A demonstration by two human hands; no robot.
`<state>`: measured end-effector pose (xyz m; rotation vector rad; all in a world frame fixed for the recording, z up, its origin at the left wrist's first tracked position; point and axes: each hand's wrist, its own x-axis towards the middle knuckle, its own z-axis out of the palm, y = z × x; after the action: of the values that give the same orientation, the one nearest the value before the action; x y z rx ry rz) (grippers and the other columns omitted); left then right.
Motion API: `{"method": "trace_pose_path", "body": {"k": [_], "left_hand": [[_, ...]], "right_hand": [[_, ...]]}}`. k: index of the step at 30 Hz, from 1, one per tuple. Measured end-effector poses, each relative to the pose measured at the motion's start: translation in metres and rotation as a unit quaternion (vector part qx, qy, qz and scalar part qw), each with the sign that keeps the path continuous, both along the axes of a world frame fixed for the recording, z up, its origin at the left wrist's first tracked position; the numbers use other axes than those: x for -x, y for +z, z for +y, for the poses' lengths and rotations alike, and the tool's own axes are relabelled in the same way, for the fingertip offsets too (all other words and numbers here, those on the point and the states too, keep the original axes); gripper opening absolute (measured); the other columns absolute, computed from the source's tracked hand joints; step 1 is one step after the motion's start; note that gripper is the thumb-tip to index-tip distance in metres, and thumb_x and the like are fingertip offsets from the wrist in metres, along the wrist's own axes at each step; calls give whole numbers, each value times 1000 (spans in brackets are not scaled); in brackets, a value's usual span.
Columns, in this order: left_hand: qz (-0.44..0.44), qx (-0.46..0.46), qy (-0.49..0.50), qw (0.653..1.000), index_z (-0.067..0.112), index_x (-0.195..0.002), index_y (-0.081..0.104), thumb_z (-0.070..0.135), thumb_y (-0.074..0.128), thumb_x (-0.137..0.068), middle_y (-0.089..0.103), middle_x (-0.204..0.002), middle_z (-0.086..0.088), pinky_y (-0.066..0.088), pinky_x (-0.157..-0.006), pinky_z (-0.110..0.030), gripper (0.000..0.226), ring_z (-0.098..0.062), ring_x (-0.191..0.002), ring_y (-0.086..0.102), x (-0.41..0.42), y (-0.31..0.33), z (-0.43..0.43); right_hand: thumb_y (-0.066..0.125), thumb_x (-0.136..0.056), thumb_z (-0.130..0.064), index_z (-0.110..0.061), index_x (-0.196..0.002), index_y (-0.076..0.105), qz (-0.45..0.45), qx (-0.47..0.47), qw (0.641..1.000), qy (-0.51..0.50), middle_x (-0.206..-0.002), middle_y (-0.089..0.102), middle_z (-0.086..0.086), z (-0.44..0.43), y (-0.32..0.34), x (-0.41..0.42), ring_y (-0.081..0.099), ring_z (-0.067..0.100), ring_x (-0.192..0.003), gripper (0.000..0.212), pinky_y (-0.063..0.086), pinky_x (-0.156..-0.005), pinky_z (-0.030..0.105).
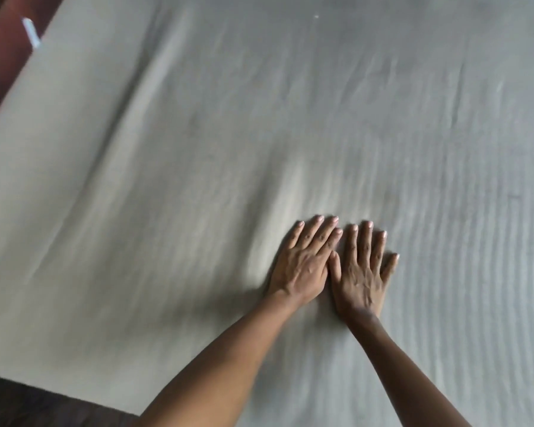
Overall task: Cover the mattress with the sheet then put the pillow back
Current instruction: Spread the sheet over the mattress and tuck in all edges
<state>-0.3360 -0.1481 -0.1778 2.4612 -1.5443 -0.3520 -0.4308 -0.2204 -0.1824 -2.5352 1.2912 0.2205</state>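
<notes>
Both your hands are down flat on the sheet, right of centre in the view and toward its lower part.

Your left hand is open, palm down. Its fingers are straight, close together and angled slightly right. Your right hand is also open and palm down, fingers straight and a little spread, with the little finger set apart from the rest. Neither hand grips or pinches cloth; both just rest flat on it.

The hands sit side by side and touch. The right thumb lies against the inner edge of the left hand, and the index fingertips are just beside each other. The forearms are bare and enter from the bottom edge, the left from bottom centre and the right from bottom right.

The sheet is pale grey-green, spread out flat, and fills nearly the whole view. Its left part has a few long soft creases running from lower left up toward top centre. Its right part shows fine parallel ripples, closely spaced. The cloth just ahead of the fingertips looks brighter and smeared. The whole frame has motion blur, so the weave can't be read. A tiny white speck sits on the sheet near the top edge.

The sheet's left edge runs diagonally. Past it, top left, is a red-brown surface with a small white object at the sheet's edge, too blurred to identify. In the bottom left corner a dark surface lies just beyond the sheet's near edge.
</notes>
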Motion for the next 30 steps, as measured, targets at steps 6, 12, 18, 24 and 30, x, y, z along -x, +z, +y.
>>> {"method": "trace_pose_path", "body": {"k": [6, 12, 18, 24, 30], "left_hand": [[-8, 6, 1, 1000, 25, -143, 38, 33, 30, -94, 31, -153, 5, 18, -115, -42, 51, -19, -143, 25, -93, -1, 85], [-38, 16, 50, 998, 20, -143, 40, 29, 29, -95, 35, -151, 3, 20, -115, -41, 50, -18, -142, 28, -173, -2, 151], [-57, 39, 74, 995, 26, -141, 42, 33, 32, -94, 35, -151, 3, 19, -115, -43, 49, -20, -142, 27, -246, -1, 203], [-112, 32, 195, 974, 24, -140, 45, 32, 34, -95, 36, -150, -1, 20, -115, -41, 47, -22, -141, 30, -325, 4, 273], [-187, -16, 348, 919, 23, -143, 39, 33, 32, -97, 33, -152, -4, 19, -113, -43, 48, -28, -140, 29, -359, 6, 326]], "right_hand": [[2, -85, -65, -27, -146, -10, 2, -2, 1000, 17, -152, -23, -7, 72, 3, -87, -28, 17, -140, 73, -21, -110, 48], [-2, -87, -54, -23, -145, -11, -5, 0, 998, 69, -151, -23, -1, 143, 2, -184, -25, 17, -140, 67, -23, -108, 50], [0, -87, -53, -23, -149, -5, -33, -11, 997, 72, -152, -22, -2, 192, 3, -254, -24, 19, -142, 69, -19, -111, 50], [-10, -81, -57, -26, -143, -18, -27, -21, 985, 167, -151, -26, -6, 247, 11, -356, -30, 22, -138, 69, -29, -101, 54], [8, -95, -49, -27, -151, 0, -49, -34, 961, 271, -159, -10, -8, 295, 24, -418, -20, 27, -144, 61, -21, -107, 57]]}}
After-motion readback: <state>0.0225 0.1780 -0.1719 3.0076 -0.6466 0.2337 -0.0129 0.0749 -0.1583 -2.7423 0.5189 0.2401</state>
